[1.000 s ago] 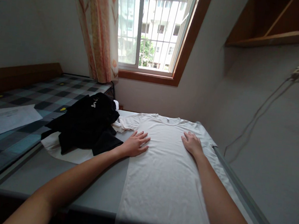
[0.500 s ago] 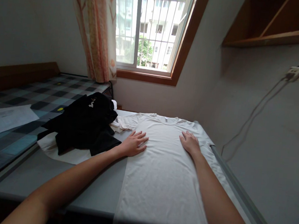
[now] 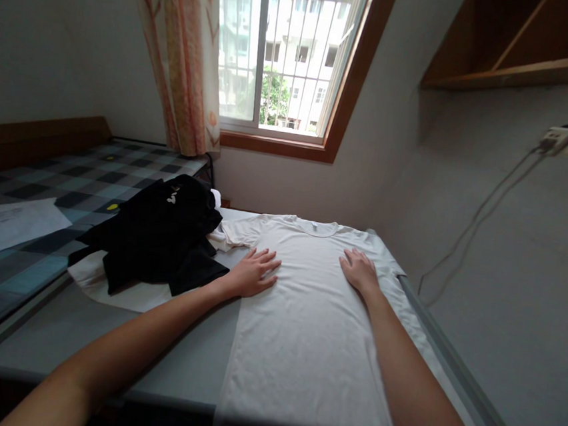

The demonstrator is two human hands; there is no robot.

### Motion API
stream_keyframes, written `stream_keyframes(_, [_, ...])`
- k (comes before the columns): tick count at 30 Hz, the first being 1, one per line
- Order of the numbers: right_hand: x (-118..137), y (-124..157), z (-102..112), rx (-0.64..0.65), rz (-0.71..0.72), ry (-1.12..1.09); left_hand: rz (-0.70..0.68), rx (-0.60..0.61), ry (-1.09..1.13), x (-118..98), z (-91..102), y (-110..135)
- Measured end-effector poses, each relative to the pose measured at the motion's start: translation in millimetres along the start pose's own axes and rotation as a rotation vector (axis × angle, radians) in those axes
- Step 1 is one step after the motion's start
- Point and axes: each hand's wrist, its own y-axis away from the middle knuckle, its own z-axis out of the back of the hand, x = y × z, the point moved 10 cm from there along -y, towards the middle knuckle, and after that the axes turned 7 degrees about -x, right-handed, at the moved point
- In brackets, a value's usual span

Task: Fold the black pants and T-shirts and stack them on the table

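Note:
A white T-shirt (image 3: pixel 304 349) lies spread on a grey table (image 3: pixel 184 357), its neckline toward the window and its hem hanging over the near edge. My left hand (image 3: pixel 254 272) rests flat on its left side below the sleeve, fingers spread. On the upper right of the chest lies my right hand (image 3: pixel 360 272), palm down with the fingers stretched out. Light creases run across the cloth between the two hands. Neither hand grips the fabric.
Black clothing (image 3: pixel 156 234) is heaped left of the shirt, over a white piece of cloth (image 3: pixel 90 276). A checked bed (image 3: pixel 26 175) with a paper sheet (image 3: pixel 11 227) adjoins on the left. The wall with a cable (image 3: pixel 474 224) borders the right side.
Both hands stay in the same places on the T-shirt. The whole view has shifted very slightly; nothing else has visibly moved.

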Motion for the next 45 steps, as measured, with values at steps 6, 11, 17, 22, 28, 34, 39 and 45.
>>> stream_keyframes(6, [-1, 0, 0, -0.011, 0.004, 0.007, 0.009, 0.013, -0.012, -1, 0.2, 0])
stream_keyframes(11, [0, 0, 0, -0.02, 0.015, 0.01, 0.003, 0.02, -0.015, -2, 0.8, 0])
stream_keyframes(17, [-1, 0, 0, -0.026, 0.009, 0.008, 0.003, -0.008, 0.009, -1, 1.3, 0])
stream_keyframes(22, [1, -1, 0, -0.052, 0.035, 0.009, 0.024, -0.021, 0.067, 5, 4.4, -9])
stream_keyframes(28, [0, -1, 0, -0.029, 0.011, 0.008, 0.197, -0.486, -0.2, 37, 106.6, -16])
stream_keyframes(34, [2, 0, 3, -0.021, 0.007, 0.007, 0.623, -0.783, -0.429, 109, 202.8, 26])
stream_keyframes(39, [1, 0, 3, -0.015, -0.005, 0.003, 0.931, -0.809, -0.289, 168, 206.2, 54])
stream_keyframes(45, [1, 0, 3, -0.038, 0.008, 0.006, 1.043, -1.021, -0.075, 199, 216.0, 75])
